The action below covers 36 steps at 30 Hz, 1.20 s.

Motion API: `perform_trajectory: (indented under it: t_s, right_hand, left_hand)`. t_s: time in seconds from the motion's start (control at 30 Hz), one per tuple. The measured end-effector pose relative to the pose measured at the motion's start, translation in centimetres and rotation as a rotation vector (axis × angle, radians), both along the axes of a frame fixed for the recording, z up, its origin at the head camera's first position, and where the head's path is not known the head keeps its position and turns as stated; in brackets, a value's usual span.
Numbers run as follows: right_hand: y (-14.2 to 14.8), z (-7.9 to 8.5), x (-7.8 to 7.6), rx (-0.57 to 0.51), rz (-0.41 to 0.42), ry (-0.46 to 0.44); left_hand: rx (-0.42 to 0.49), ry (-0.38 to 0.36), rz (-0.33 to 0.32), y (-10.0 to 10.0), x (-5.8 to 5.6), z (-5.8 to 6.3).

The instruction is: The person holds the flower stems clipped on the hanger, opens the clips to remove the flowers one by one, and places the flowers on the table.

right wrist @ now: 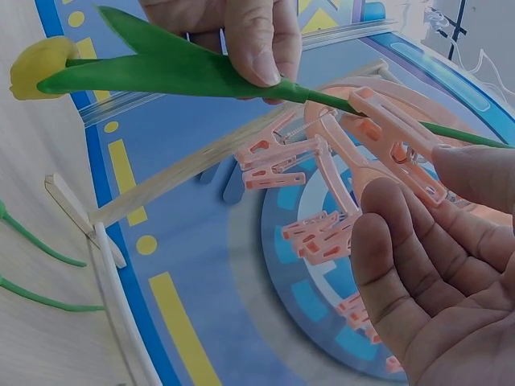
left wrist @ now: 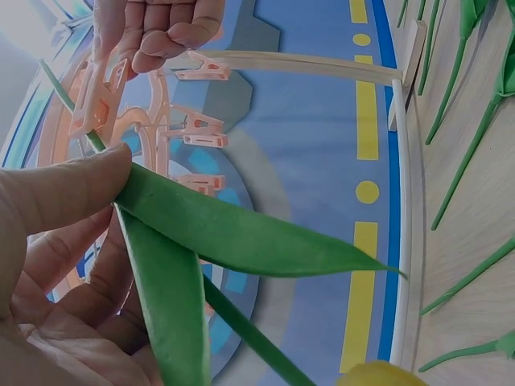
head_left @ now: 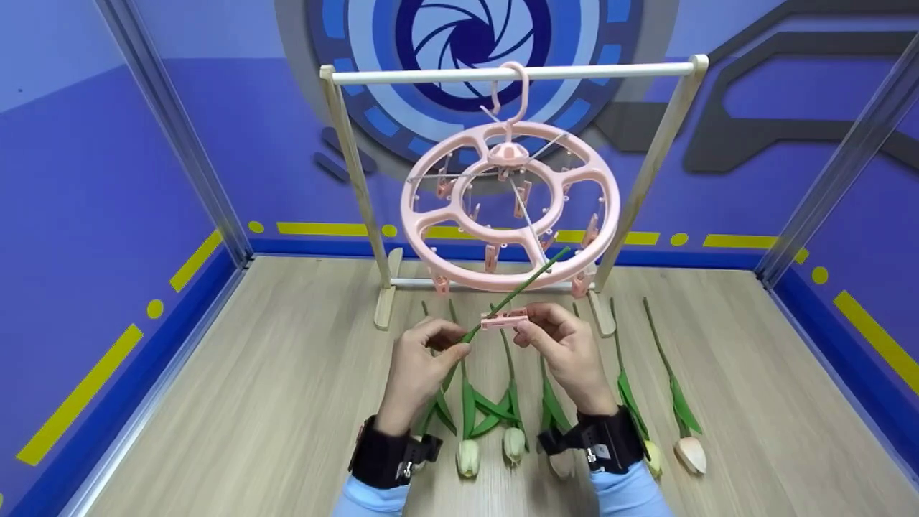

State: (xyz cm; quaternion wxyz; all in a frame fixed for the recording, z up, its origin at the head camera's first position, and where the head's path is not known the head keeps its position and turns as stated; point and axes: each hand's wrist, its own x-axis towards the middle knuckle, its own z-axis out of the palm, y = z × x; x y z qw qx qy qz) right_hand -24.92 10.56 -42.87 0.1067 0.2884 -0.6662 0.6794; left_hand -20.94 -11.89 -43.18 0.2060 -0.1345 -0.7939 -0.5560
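My left hand [head_left: 423,362] pinches an artificial yellow tulip [right wrist: 40,68] between thumb and fingers, near where the green leaves [left wrist: 241,229] leave the stem. The stem slants up and to the right, toward the hanger. With thumb and fingertips my right hand [head_left: 567,352] pinches the handle end of a pink clothespin [head_left: 504,319], held roughly level. Its other end lies at the tulip stem, which passes across it; how firmly it grips the stem I cannot tell. Just behind and above both hands hangs a round pink clip hanger [head_left: 411,197].
A wooden rack [head_left: 664,147] carries the hanger on its white bar [head_left: 603,72]. Several more pink clothespins [head_left: 491,257] dangle from the rings. Several tulips lie in a row on the table, among them a pale green one [head_left: 468,458] and a peach one [head_left: 691,455].
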Motion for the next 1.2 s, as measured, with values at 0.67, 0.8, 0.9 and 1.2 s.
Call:
perform_trajectory:
  t_s: [0.67, 0.8, 0.9, 1.2]
  right_hand:
    - [0.07, 0.14, 0.06, 0.011, -0.037, -0.035]
    - [0.09, 0.08, 0.04, 0.016, -0.045, -0.026]
    - [0.16, -0.03, 0.02, 0.025, -0.059, -0.02]
    - [0.17, -0.06, 0.03, 0.032, -0.068, -0.034]
  left_hand:
    - [0.003, -0.008, 0.003, -0.31, 0.09, 0.15]
    - [0.002, -0.007, 0.001, -0.42, 0.09, 0.09]
    - [0.004, -0.009, 0.003, -0.47, 0.11, 0.15]
    - [0.001, -0.014, 0.009, -0.57, 0.1, 0.22]
